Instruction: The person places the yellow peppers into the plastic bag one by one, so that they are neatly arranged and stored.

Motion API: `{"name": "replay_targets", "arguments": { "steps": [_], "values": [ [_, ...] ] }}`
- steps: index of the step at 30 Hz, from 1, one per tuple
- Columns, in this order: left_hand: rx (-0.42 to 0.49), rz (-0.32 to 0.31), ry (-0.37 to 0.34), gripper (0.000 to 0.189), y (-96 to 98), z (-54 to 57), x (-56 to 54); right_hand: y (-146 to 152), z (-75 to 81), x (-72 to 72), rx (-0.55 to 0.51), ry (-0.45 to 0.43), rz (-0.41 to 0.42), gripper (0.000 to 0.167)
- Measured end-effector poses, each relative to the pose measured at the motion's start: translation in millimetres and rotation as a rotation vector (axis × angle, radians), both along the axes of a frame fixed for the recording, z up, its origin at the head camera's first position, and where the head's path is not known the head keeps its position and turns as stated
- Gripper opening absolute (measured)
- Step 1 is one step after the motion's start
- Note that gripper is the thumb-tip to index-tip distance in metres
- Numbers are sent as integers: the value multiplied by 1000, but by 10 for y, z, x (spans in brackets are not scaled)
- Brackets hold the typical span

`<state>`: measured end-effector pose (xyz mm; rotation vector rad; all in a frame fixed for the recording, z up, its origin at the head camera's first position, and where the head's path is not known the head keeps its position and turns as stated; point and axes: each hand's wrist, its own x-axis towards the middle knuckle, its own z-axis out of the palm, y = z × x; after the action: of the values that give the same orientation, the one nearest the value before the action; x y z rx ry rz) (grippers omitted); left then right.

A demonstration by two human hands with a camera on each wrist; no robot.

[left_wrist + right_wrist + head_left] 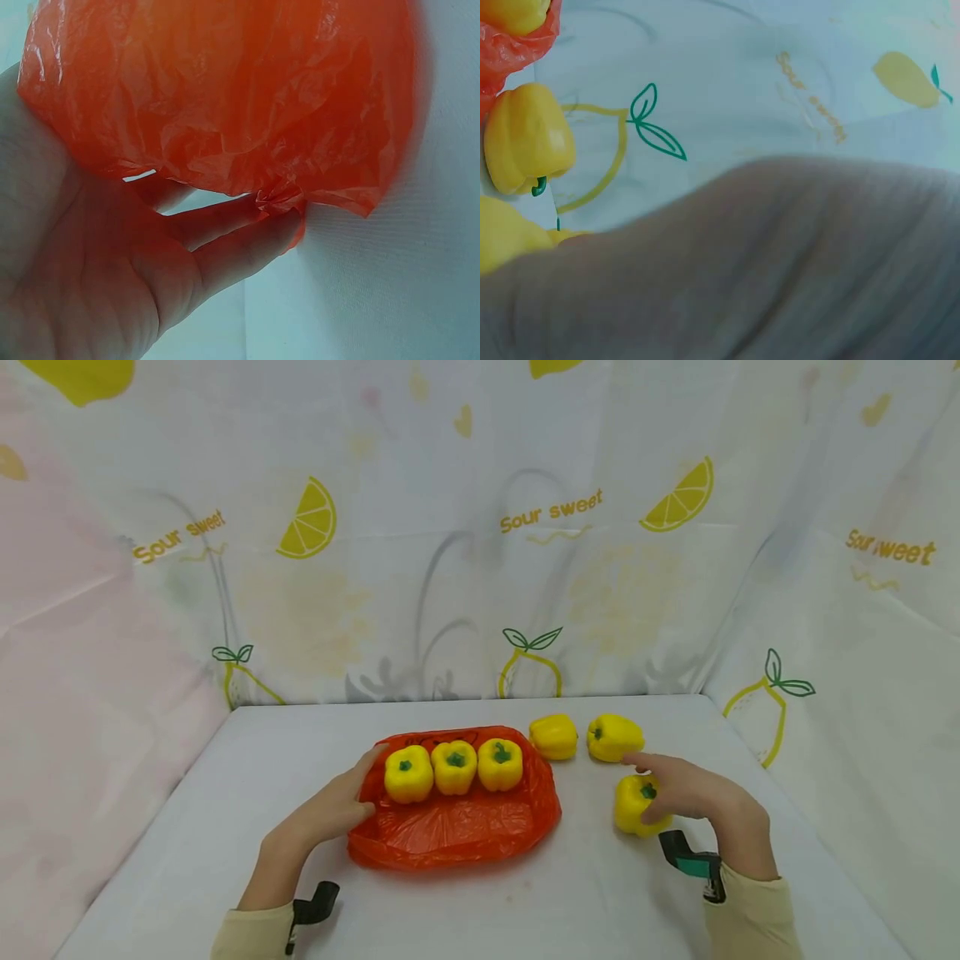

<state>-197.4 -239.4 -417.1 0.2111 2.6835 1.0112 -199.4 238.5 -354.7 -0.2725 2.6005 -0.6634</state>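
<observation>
In the head view, an open red plastic bag [465,835] lies on the white table, with three yellow bell peppers [454,767] in a row on its far part. My left hand [333,806] is at the bag's left edge; the left wrist view shows its fingertips pinching gathered red plastic [277,199]. To the right, my right hand [686,789] is spread over a yellow bell pepper [632,810]. Its thumb overlaps the pepper's near side, and the index finger reaches out past the far side. The other right fingers are hidden.
Two more yellow bell peppers lie on their sides at the back, one beside the bag [553,737] and one farther right [613,737]. A lemon-print cloth [465,568] hangs behind the table [540,902] and along both sides.
</observation>
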Motion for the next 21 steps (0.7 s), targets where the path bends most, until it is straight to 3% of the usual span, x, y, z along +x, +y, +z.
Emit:
{"name": "replay_targets", "arguments": {
  "steps": [6,12,21],
  "values": [
    [4,-6,16,89,-1,1,0,13,-26,-44,33,13,-11,73],
    [7,-10,17,89,-4,-12,2,-46,-114,-74,-23,110,29,70],
    [-13,-14,22,86,-13,-21,3,-198,-152,-109,-58,168,61,70]
  ]
}}
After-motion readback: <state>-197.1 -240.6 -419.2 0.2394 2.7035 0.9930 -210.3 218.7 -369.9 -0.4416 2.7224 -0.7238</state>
